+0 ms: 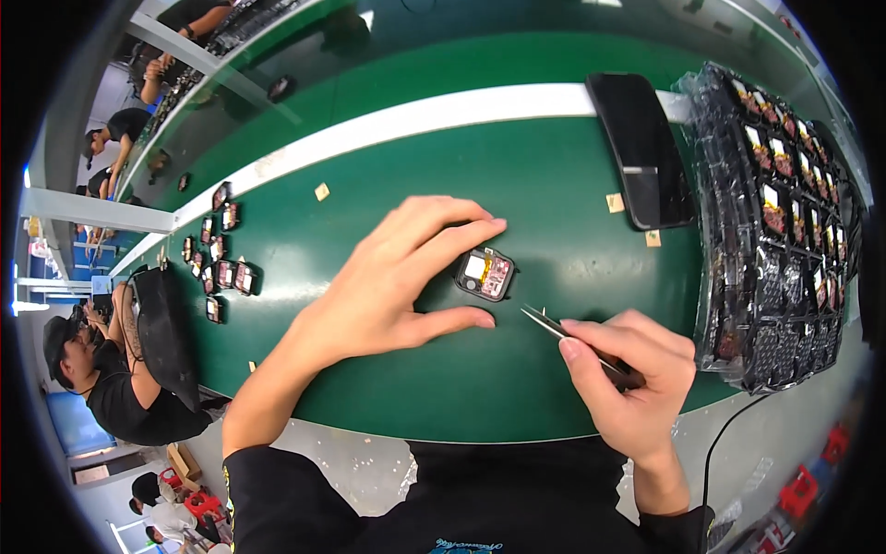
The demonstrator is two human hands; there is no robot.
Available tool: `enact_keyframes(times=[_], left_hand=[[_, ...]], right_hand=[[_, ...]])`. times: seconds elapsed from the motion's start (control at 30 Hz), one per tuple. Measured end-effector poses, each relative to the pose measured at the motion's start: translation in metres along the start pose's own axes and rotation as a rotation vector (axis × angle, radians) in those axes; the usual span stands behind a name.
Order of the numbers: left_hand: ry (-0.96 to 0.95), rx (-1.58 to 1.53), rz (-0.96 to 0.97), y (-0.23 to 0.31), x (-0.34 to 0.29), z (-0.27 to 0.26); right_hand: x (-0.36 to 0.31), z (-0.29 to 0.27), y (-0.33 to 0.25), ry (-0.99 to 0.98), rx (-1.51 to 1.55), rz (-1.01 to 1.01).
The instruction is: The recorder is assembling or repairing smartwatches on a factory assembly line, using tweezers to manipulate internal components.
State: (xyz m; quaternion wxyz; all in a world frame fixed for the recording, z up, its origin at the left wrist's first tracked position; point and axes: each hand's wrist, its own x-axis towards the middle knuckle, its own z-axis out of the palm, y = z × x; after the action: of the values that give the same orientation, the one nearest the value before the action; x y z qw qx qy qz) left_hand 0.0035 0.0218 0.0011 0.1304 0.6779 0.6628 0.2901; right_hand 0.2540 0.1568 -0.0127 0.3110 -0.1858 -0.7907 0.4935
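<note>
A small black square casing (485, 274), like an opened smartwatch body, lies on the green tabletop with a white block, yellow tape and a reddish circuit board showing inside. Around it curves my left hand (397, 282), thumb and fingers apart, with a gap on either side of the casing; it holds nothing. My right hand (637, 369) pinches metal tweezers (546, 321), whose tips point left toward the casing without touching it.
Several similar casings (221, 274) are grouped at the left. To the right, stacked plastic trays (775, 277) hold more units beside a black phone (643, 152). A white strip (388, 115) crosses the table's far side. A co-worker (129, 369) sits at left.
</note>
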Motion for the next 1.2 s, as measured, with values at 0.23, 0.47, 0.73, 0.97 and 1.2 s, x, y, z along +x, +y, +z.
enact_keyframes(times=[0.23, 0.47, 0.73, 0.97, 1.2], left_hand=[[-0.053, -0.009, -0.01, 0.003, -0.004, 0.0], [-0.105, -0.086, 0.054, 0.006, -0.008, 0.011], [-0.124, -0.061, 0.068, 0.002, -0.007, 0.011], [-0.134, -0.035, 0.091, 0.002, -0.007, 0.01], [-0.153, -0.037, 0.096, 0.0, -0.004, 0.008]], right_hand=[[0.002, 0.001, 0.003, -0.011, -0.029, 0.0], [0.002, 0.005, 0.007, -0.046, -0.113, -0.07], [0.003, 0.002, 0.005, -0.134, -0.19, -0.032], [0.003, 0.008, 0.01, -0.088, -0.187, -0.1], [0.003, 0.008, 0.009, -0.089, -0.169, -0.096]])
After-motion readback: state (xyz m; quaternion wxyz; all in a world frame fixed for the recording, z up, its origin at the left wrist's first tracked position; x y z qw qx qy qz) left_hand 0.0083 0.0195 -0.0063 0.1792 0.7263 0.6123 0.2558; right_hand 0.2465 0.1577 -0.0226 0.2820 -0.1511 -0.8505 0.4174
